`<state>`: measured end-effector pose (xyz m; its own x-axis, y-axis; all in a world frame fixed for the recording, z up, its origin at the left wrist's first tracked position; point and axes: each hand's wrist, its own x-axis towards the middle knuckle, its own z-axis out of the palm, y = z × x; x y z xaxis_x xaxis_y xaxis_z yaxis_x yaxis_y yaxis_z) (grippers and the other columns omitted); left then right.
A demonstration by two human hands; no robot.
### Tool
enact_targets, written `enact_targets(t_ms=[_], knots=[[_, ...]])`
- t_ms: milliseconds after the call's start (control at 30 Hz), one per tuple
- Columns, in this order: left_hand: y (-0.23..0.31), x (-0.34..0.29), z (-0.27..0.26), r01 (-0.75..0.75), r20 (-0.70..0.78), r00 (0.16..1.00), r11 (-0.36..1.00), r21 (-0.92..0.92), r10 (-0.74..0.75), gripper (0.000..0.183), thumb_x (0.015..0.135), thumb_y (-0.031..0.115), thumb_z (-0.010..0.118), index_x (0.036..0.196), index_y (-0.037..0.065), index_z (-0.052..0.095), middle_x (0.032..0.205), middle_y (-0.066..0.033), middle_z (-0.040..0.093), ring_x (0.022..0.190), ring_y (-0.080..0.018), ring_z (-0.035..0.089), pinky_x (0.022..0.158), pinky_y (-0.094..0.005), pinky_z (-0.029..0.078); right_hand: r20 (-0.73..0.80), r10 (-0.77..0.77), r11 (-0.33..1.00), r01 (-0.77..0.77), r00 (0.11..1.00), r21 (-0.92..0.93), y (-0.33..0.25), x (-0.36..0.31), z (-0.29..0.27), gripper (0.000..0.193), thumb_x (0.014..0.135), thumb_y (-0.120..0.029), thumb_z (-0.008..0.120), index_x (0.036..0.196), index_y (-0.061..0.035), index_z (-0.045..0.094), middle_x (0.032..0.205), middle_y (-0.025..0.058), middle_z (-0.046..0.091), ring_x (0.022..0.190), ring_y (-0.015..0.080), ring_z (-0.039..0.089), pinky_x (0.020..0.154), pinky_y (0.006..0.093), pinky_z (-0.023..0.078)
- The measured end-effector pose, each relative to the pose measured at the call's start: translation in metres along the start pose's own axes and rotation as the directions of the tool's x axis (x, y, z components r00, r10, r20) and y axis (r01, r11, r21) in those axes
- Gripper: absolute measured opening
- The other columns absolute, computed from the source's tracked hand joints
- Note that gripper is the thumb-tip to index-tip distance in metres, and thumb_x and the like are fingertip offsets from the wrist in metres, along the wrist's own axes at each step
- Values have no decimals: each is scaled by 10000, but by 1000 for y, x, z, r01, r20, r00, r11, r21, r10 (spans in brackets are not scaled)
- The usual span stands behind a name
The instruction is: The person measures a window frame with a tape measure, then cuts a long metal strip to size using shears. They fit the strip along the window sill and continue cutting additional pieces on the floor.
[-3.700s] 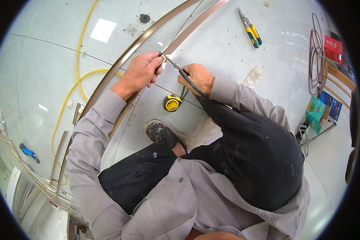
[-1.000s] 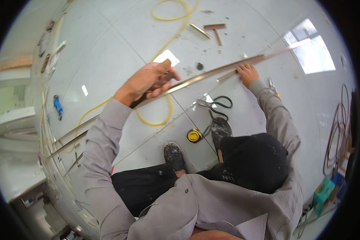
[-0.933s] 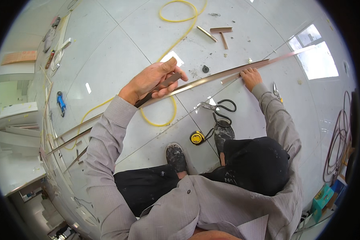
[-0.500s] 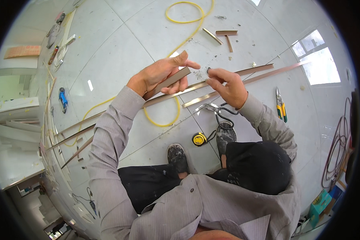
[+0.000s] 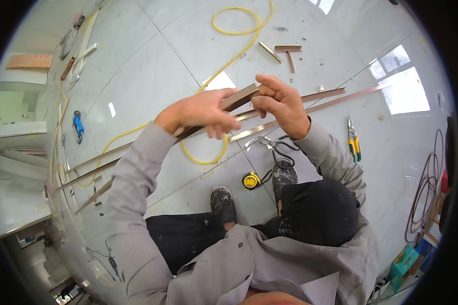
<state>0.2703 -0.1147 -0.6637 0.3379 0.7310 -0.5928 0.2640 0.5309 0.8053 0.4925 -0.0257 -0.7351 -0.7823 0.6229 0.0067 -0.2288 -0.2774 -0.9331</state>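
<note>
A long brown metal trim strip (image 5: pixel 241 96) is raised off the floor and slants down to the left. My left hand (image 5: pixel 191 113), partly blurred, holds it with the palm over it and the fingers loosely spread. At the strip's upper end is my right hand (image 5: pixel 286 105), its thumb and fingers curled together against the edge. Whatever lies between those fingertips is hidden. Beneath my hands, more bronze trim strips (image 5: pixel 324 95) lie on the floor. Black-handled cutters (image 5: pixel 280 147) rest just below my right hand.
A yellow tape measure (image 5: pixel 250 180) lies between my shoes. Snips with yellow-green handles (image 5: pixel 353 142) are to the right, short trim pieces (image 5: pixel 288 49) farther ahead. A yellow hose (image 5: pixel 234 58) crosses the tiled floor (image 5: pixel 152 61). At left lies a blue tool (image 5: pixel 78 126); at right, a coiled cable (image 5: pixel 425 188).
My left hand has turned from palm-up to over the strip. The strip's upper end has moved right, and my right hand's fingers now meet it.
</note>
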Motion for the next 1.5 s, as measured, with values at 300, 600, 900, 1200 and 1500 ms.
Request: enact_targets(t_ms=[300,600,900,1200,1500], knots=[[-141,-141,2,327,-652,711,696,639,265,513,768,104,793,1254,84,633,837,-120,680,706,-289,653,655,-379,518,-124,-86,993,94,989,66,-20,9,-54,509,969,-37,611,1435,67,436,938,78,611,717,142,589,644,259,497],[-163,-197,27,483,-733,487,554,679,474,623,733,-49,718,1323,121,613,826,-95,679,703,-284,661,636,-385,521,63,-175,983,171,983,64,-9,11,-35,446,1006,-27,579,1444,-43,497,857,64,569,738,169,574,652,297,495],[-170,-233,85,510,-778,613,682,524,140,515,841,172,792,1313,84,606,711,-137,649,617,-329,647,593,-403,508,51,117,993,-117,992,3,1,10,-12,461,1005,-113,590,1398,104,483,918,84,644,749,142,623,700,281,540],[-216,-232,154,582,-763,590,794,177,-263,519,875,232,791,1334,118,577,678,-109,645,590,-269,662,593,-353,515,141,261,954,-277,955,111,33,18,20,459,1017,-136,528,1407,101,481,914,100,658,767,164,630,706,297,548],[-252,-221,190,536,-818,507,843,52,-272,538,872,166,796,1363,133,577,726,-88,701,635,-215,686,639,-302,520,147,280,913,-310,949,265,51,17,46,379,1012,-113,543,1361,36,544,893,102,664,762,183,634,679,289,539]])
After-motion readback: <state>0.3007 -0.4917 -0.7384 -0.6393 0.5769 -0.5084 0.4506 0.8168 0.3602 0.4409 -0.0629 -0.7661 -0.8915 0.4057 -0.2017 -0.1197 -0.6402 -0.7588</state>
